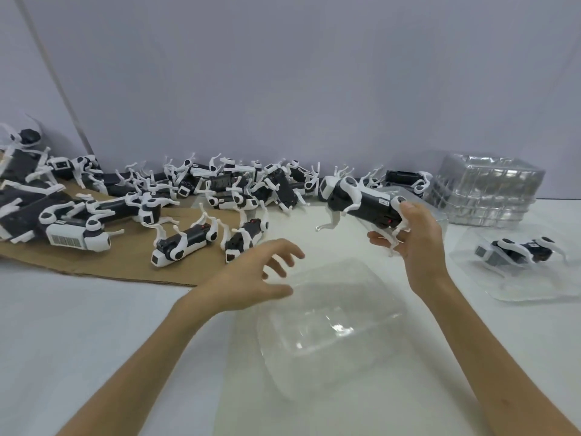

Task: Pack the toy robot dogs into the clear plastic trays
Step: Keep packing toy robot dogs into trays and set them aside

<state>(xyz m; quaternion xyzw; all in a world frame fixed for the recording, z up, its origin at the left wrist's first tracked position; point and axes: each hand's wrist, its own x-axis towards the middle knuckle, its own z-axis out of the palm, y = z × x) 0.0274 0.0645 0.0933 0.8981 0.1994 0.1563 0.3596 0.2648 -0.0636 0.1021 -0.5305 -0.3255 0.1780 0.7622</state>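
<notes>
Fingers (pixel 382 240) of the right hand (pixel 421 237) are curled round the rear end of one toy robot dog (pixel 361 202), thumb on top and fingertips under the hind legs. The dog is held in the air, head to the left, above the desk (pixel 94 341) and beyond the far right corner of the empty tray (pixel 333 325). The left hand (pixel 251 281) holds nothing. Its fingers are spread and relaxed over the tray's near left edge; whether they touch it cannot be told.

One packed tray (pixel 509 294) with a dog in it lies at the right, well apart. A stack of spare trays (pixel 484 190) stands behind it. The unpacked dogs (pixel 185 243) lie heaped along the wall, many on a sheet of cardboard (pixel 132 272).

Assessment: the dog appears light, with a stiff body. Its thin white legs look jointed and likely to bend or snag, so the hold belongs on the black body, not on the legs. The present grip sits partly on the hind legs and may let the head end droop. The tray looks thin, flexible and slippery on the desk. It probably needs steadying at the rim while the dog is seated.
</notes>
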